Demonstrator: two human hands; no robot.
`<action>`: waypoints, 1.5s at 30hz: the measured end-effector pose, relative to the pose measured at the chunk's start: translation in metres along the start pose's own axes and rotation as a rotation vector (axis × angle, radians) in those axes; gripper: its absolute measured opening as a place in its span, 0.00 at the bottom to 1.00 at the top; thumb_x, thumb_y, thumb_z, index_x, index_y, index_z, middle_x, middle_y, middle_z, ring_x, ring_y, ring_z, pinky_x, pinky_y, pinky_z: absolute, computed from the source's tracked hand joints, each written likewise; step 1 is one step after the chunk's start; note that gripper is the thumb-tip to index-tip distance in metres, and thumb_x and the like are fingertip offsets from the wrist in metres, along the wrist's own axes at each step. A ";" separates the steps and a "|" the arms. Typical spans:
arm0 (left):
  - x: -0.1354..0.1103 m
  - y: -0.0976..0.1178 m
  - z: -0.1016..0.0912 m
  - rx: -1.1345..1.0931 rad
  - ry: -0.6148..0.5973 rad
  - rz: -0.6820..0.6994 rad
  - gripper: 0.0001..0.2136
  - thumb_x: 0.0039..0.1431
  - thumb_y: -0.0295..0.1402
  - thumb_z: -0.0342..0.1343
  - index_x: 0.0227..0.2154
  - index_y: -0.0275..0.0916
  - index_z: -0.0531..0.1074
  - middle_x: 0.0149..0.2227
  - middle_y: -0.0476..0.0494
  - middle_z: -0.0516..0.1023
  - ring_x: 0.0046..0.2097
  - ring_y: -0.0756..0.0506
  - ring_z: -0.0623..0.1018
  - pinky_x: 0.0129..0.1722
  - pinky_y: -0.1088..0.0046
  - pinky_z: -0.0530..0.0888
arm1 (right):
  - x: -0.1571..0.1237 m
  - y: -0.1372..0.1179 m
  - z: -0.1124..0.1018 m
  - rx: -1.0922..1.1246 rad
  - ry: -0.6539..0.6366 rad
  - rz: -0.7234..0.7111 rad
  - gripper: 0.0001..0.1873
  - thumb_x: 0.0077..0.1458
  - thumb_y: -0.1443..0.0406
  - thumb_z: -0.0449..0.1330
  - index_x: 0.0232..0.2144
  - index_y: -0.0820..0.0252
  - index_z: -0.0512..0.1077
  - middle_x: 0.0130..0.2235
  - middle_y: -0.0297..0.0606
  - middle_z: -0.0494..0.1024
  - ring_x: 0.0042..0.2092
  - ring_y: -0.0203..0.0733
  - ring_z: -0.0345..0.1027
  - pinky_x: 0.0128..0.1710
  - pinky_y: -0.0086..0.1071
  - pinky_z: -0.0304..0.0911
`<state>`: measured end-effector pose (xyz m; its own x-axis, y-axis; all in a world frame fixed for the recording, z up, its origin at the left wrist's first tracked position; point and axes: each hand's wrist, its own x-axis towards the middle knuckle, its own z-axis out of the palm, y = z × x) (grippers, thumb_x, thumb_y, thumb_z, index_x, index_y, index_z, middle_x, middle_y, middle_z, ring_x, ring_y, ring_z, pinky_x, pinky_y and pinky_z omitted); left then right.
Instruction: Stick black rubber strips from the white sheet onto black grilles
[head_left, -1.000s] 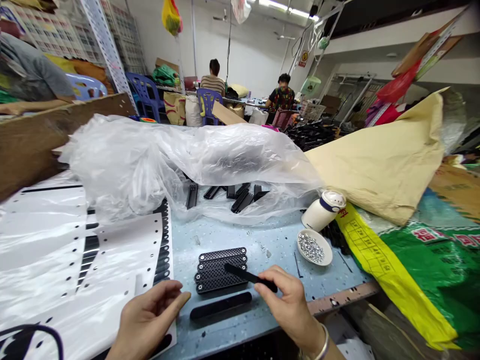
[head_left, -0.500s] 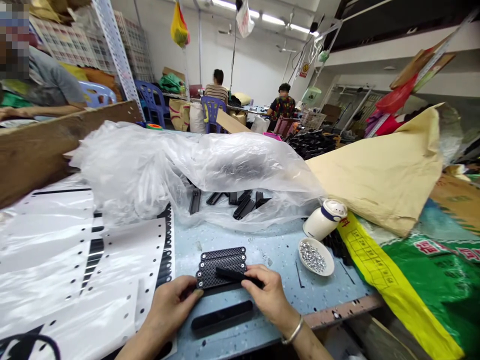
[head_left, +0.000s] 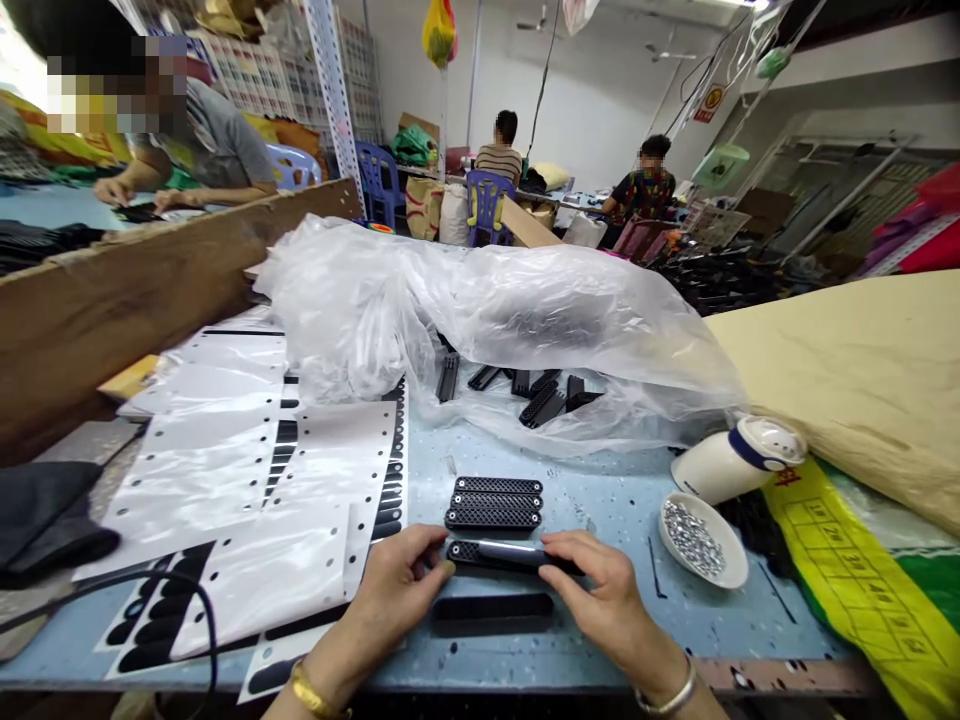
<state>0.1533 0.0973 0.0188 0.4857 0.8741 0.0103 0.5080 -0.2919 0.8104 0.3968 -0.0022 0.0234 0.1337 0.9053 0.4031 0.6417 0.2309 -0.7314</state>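
Note:
My left hand (head_left: 396, 590) pinches the left end of a black textured bar (head_left: 466, 552) on the blue table (head_left: 600, 500). My right hand (head_left: 602, 590) pinches a glossy black strip (head_left: 511, 552) lying lengthwise on top of that bar. Just beyond it, three more textured bars (head_left: 493, 502) lie side by side. A plain black bar (head_left: 491, 607) rests between my hands, nearer the table edge.
A clear plastic bag (head_left: 487, 320) of loose black parts (head_left: 540, 395) lies behind. White sticker sheets (head_left: 247, 500) lie at left, and a small dish of silver bits (head_left: 701, 527) and a tipped white jar (head_left: 739, 458) at right. Other people sit at far tables.
The view shifted so the scene sits further right. The nearest textured bar was drawn toward me out of the row, and the glossy strip in my right hand now lies on it.

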 end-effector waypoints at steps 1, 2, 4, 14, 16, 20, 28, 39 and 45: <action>0.000 -0.001 0.001 -0.027 0.012 -0.009 0.12 0.50 0.31 0.56 0.38 0.39 0.78 0.25 0.49 0.78 0.25 0.49 0.74 0.26 0.74 0.71 | 0.003 -0.001 0.001 -0.002 -0.009 -0.017 0.06 0.53 0.68 0.63 0.35 0.57 0.79 0.35 0.42 0.83 0.36 0.47 0.78 0.37 0.38 0.74; 0.000 -0.003 0.002 -0.052 0.016 -0.017 0.13 0.50 0.31 0.56 0.39 0.39 0.78 0.25 0.49 0.78 0.25 0.49 0.74 0.27 0.73 0.71 | 0.006 -0.001 0.003 -0.005 -0.019 -0.029 0.06 0.53 0.68 0.63 0.35 0.57 0.79 0.35 0.42 0.83 0.36 0.46 0.78 0.37 0.38 0.74; 0.000 -0.005 0.004 -0.090 0.001 -0.032 0.13 0.50 0.32 0.56 0.38 0.37 0.78 0.24 0.48 0.78 0.25 0.48 0.75 0.27 0.73 0.71 | 0.010 -0.002 0.007 -0.017 -0.041 -0.048 0.07 0.53 0.68 0.64 0.35 0.58 0.79 0.35 0.42 0.83 0.35 0.47 0.77 0.36 0.38 0.74; 0.003 -0.004 0.003 -0.205 -0.053 -0.087 0.10 0.49 0.31 0.55 0.33 0.38 0.79 0.23 0.50 0.77 0.26 0.49 0.74 0.27 0.74 0.70 | 0.004 -0.005 0.022 -0.047 -0.087 -0.061 0.06 0.55 0.68 0.62 0.36 0.59 0.78 0.35 0.44 0.82 0.36 0.47 0.76 0.37 0.40 0.73; 0.003 -0.004 0.003 -0.196 -0.060 -0.092 0.10 0.49 0.31 0.56 0.33 0.38 0.79 0.22 0.50 0.75 0.25 0.49 0.73 0.26 0.74 0.69 | 0.003 -0.005 0.023 -0.062 -0.079 -0.063 0.06 0.55 0.67 0.62 0.36 0.59 0.78 0.35 0.44 0.82 0.35 0.47 0.76 0.36 0.40 0.73; 0.002 -0.006 0.004 -0.184 -0.070 -0.096 0.10 0.50 0.31 0.56 0.34 0.38 0.79 0.22 0.51 0.74 0.25 0.50 0.72 0.26 0.74 0.68 | 0.004 -0.006 0.023 -0.092 -0.078 -0.076 0.06 0.55 0.68 0.61 0.36 0.59 0.78 0.35 0.44 0.82 0.35 0.47 0.76 0.35 0.40 0.73; 0.002 -0.007 0.005 -0.184 -0.078 -0.110 0.09 0.50 0.31 0.56 0.34 0.38 0.79 0.22 0.51 0.74 0.25 0.50 0.70 0.26 0.74 0.67 | 0.008 -0.008 0.023 -0.123 -0.114 -0.110 0.07 0.55 0.69 0.61 0.36 0.60 0.78 0.35 0.44 0.82 0.34 0.48 0.76 0.36 0.42 0.73; 0.002 -0.004 0.003 -0.190 -0.079 -0.118 0.09 0.50 0.31 0.56 0.33 0.37 0.78 0.22 0.51 0.74 0.25 0.50 0.70 0.26 0.74 0.67 | 0.010 -0.008 0.018 -0.105 -0.082 -0.108 0.06 0.55 0.68 0.62 0.36 0.60 0.78 0.36 0.44 0.83 0.36 0.47 0.78 0.37 0.40 0.75; 0.002 -0.006 0.004 -0.200 -0.087 -0.123 0.09 0.50 0.31 0.56 0.34 0.37 0.78 0.22 0.51 0.74 0.24 0.50 0.71 0.26 0.75 0.67 | 0.008 -0.007 0.021 -0.103 -0.074 -0.126 0.06 0.54 0.69 0.62 0.36 0.62 0.78 0.35 0.45 0.83 0.35 0.48 0.77 0.36 0.41 0.74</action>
<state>0.1537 0.0991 0.0116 0.4925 0.8591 -0.1390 0.4207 -0.0952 0.9022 0.3777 0.0113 0.0203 -0.0063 0.8964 0.4433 0.7240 0.3098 -0.6163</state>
